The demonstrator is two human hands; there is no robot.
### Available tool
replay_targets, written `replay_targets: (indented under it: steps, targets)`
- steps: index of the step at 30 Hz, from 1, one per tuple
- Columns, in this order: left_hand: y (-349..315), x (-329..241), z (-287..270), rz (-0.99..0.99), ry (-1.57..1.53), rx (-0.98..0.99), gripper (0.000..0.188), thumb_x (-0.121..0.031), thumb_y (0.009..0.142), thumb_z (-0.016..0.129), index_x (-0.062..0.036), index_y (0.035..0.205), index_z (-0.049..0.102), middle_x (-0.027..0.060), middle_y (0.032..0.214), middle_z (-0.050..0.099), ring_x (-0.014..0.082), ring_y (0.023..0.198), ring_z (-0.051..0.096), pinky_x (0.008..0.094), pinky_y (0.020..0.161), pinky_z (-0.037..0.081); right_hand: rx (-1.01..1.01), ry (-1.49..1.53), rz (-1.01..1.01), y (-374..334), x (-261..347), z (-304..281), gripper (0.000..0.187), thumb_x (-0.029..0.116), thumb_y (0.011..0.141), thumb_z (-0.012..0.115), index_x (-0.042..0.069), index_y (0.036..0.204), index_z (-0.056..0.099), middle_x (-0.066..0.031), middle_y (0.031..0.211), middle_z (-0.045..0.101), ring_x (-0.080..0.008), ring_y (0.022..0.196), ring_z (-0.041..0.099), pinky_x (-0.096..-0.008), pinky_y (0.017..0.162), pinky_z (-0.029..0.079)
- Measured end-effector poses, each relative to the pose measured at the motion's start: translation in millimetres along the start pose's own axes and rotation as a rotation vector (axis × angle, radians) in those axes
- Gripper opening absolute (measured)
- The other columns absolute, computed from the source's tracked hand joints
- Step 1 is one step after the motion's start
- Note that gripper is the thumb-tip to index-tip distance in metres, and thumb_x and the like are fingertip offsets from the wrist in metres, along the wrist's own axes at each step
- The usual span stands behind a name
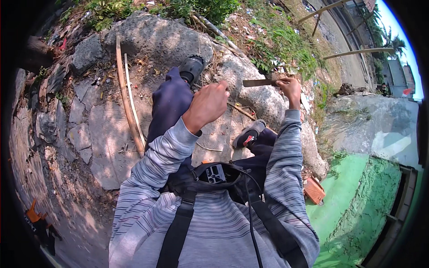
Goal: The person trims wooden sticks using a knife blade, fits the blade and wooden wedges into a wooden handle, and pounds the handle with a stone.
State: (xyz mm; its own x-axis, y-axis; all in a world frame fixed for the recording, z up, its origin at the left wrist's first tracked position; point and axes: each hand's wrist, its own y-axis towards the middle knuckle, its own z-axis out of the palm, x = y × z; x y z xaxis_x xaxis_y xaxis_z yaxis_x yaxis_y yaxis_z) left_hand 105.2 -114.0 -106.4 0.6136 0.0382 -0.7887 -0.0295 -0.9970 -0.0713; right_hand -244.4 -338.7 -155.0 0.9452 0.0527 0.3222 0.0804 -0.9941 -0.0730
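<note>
My right hand [290, 89] grips a knife [258, 83] by its handle. The dark, flat blade points left, toward my other hand. My left hand [208, 105] is closed in front of my bent left knee, its fingers curled together; whatever they pinch is too small or hidden to name. A short gap separates the knife's tip from the fingers of that hand. Behind both hands lie large pale rocks [250, 73].
Two long sticks [126, 96] lean at the left, over broken paving slabs [106, 138]. My shoes [192, 69] rest by the rocks. An orange hollow brick [314, 190] lies at the right beside a green wall [344, 192]. Leafy weeds [286, 40] grow beyond.
</note>
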Motion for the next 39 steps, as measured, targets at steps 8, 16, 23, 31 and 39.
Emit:
replay_targets:
  steps: [8,16,23,31,39]
  targets:
    - [2,9,10,0.109,-0.05,-0.09,0.027,-0.019,0.096,0.062,0.0012,0.114,0.057,0.024,0.098,0.068,0.0441,0.097,0.066,0.053,0.088,0.05,0.114,0.288,-0.068,-96,47,-131,0.035,0.02,0.082,0.086,0.002,0.111,0.076,-0.0078,0.092,0.079,-0.0097,0.073,0.069,-0.0245,0.064,0.053]
    - [7,-11,20,0.41,-0.057,-0.12,0.056,-0.037,0.091,0.075,-0.0056,0.134,0.055,0.0199,0.121,0.06,0.0398,0.117,0.058,0.0471,0.1,0.046,0.06,0.596,-0.078,-168,30,-213,0.038,0.018,0.085,0.083,-0.001,0.117,0.072,-0.0063,0.088,0.074,-0.0031,0.06,0.055,-0.019,0.052,0.042]
    - [19,-15,47,0.554,-0.013,-0.254,0.041,-0.03,0.097,0.068,-0.0064,0.13,0.06,0.0167,0.115,0.066,0.0366,0.113,0.063,0.047,0.102,0.045,0.065,0.758,-0.094,-198,15,-241,0.04,0.021,0.088,0.079,-0.005,0.117,0.068,-0.0065,0.086,0.071,-0.0048,0.055,0.053,-0.0194,0.05,0.039]
    - [37,10,98,0.333,-0.439,0.271,0.021,-0.016,0.096,0.072,-0.0032,0.112,0.068,0.0094,0.094,0.071,0.0178,0.09,0.066,0.0372,0.081,0.052,-0.433,1.211,-0.226,-225,12,-192,0.019,0.015,0.097,0.067,0.002,0.109,0.061,-0.0116,0.108,0.065,-0.0197,0.105,0.061,-0.0351,0.098,0.05]
    - [24,84,210,0.326,-0.461,0.609,0.026,-0.018,0.097,0.072,-0.0015,0.117,0.067,0.0056,0.097,0.069,0.0151,0.096,0.061,0.0346,0.09,0.049,-0.456,1.655,-0.492,-229,71,-77,0.024,0.002,0.089,0.068,0.011,0.105,0.052,-0.0055,0.098,0.056,-0.0226,0.104,0.055,-0.0433,0.107,0.041]
